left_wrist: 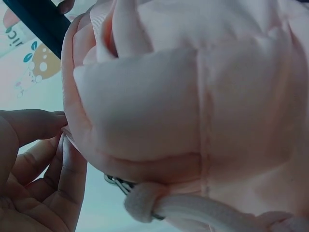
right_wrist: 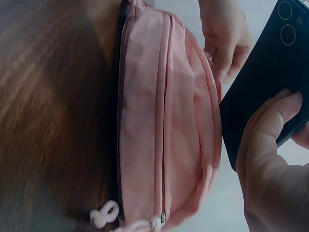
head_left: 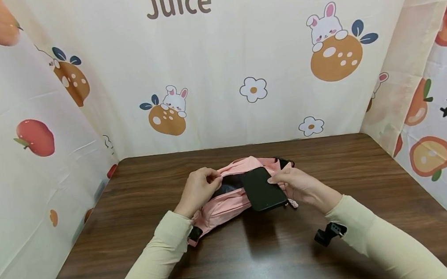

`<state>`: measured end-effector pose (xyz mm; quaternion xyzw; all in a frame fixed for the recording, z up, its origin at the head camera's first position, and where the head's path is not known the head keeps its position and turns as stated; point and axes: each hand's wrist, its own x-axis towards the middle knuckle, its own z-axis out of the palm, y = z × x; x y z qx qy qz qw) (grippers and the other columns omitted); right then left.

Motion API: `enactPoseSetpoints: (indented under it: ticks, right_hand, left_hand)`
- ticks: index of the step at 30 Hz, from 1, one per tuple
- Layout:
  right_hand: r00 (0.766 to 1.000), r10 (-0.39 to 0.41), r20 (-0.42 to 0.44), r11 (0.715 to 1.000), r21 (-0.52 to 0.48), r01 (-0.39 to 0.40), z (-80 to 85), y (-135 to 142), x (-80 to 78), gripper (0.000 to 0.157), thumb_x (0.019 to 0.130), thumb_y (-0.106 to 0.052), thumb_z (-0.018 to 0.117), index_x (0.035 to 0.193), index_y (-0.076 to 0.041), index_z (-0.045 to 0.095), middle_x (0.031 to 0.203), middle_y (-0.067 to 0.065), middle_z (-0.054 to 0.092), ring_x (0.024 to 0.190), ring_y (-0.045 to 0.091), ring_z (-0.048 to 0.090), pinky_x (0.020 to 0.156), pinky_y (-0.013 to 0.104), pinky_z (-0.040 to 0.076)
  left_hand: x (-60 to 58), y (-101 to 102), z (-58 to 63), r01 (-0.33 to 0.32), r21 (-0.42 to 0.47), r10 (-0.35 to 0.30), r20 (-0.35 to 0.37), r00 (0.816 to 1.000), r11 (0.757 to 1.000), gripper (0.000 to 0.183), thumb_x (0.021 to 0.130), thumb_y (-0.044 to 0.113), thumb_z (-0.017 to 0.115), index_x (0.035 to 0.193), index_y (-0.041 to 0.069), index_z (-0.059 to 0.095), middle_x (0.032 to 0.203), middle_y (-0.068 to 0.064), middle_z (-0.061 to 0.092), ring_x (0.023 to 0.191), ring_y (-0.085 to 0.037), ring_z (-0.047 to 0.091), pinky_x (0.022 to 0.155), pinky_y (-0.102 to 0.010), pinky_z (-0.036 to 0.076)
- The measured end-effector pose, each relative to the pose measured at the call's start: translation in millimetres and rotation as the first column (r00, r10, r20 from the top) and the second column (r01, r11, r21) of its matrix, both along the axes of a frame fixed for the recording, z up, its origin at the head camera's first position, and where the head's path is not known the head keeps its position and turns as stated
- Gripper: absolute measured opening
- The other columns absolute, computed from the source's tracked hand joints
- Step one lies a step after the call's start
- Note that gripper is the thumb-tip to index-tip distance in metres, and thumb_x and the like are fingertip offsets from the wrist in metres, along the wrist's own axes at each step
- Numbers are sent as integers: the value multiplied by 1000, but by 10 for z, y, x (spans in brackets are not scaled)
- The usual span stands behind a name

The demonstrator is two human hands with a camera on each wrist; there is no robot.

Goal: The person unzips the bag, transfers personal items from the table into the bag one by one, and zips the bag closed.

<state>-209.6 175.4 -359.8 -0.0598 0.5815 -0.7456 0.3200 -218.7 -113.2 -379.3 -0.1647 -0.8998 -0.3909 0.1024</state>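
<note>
A pink waist bag [head_left: 223,210] lies on the table, its top opening spread to show a dark lining [head_left: 231,182]. At the left end of this opening, my left hand [head_left: 199,191] pinches the bag's edge between thumb and fingers. My right hand [head_left: 305,187] holds a black smartphone [head_left: 263,191] over the right part of the bag, thumb on the face turned up. Camera lenses on the phone's back [right_wrist: 260,72] show in the right wrist view, with fingers against that back. A zipper pull with a pink cord [right_wrist: 104,214] hangs at the bag's end.
Dark wood table [head_left: 139,182] carries the bag. Patterned curtains [head_left: 217,69] close off the back and both sides. One black buckle [head_left: 195,234] is at the bag's near left end, and a black strap clip [head_left: 329,233] sits by the right sleeve.
</note>
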Motion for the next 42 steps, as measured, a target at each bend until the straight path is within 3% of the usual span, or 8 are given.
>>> enactPoseSetpoints:
  ticks: [9,12,17,24,32,42]
  right_hand:
    - [1000,-20,21,998,60,18,16,-209,14,21,96,-4,51,86,-10,68,84,-1,72,78,9,71,73,25,58]
    - [998,-46,33,995,95,43,8,-260,-1,12,95,-6,54,97,-4,65,85,-1,72,80,9,71,75,26,58]
    - [996,-75,53,989,132,67,-16,-316,-30,28,95,-9,56,119,3,50,85,-2,70,80,8,70,74,25,57]
    - [989,-146,37,980,143,139,-23,-361,-75,16,94,-7,58,109,0,54,74,-3,67,66,5,66,63,18,54]
    - [979,-203,18,970,141,198,-50,-392,-130,39,96,-7,59,129,10,49,87,1,69,73,6,70,71,20,57]
    - [944,-330,-2,936,132,327,-157,-495,-217,17,94,-5,61,109,3,61,84,3,70,73,10,71,70,23,58]
  left_hand:
    - [11,44,27,-3,-7,3,-11,1000,1000,6,90,15,70,87,11,74,83,-2,67,69,-11,56,63,-27,49]
    - [16,65,30,3,2,-3,-6,1000,1000,6,90,14,70,87,11,74,83,-2,67,69,-11,57,63,-26,49]
    - [34,96,37,15,5,-15,-10,1000,1000,6,89,14,70,87,11,74,83,-1,67,68,-9,57,62,-25,49]
    - [49,128,44,26,4,-26,-18,999,1000,5,88,12,71,84,11,73,81,-1,66,68,-8,56,62,-24,48]
    - [62,143,51,34,-1,-34,-29,999,999,5,88,11,71,83,11,73,80,-1,66,68,-9,56,63,-24,48]
    - [72,168,49,44,-13,-45,-52,998,999,5,88,10,70,83,10,73,79,-1,66,68,-8,56,63,-23,48]
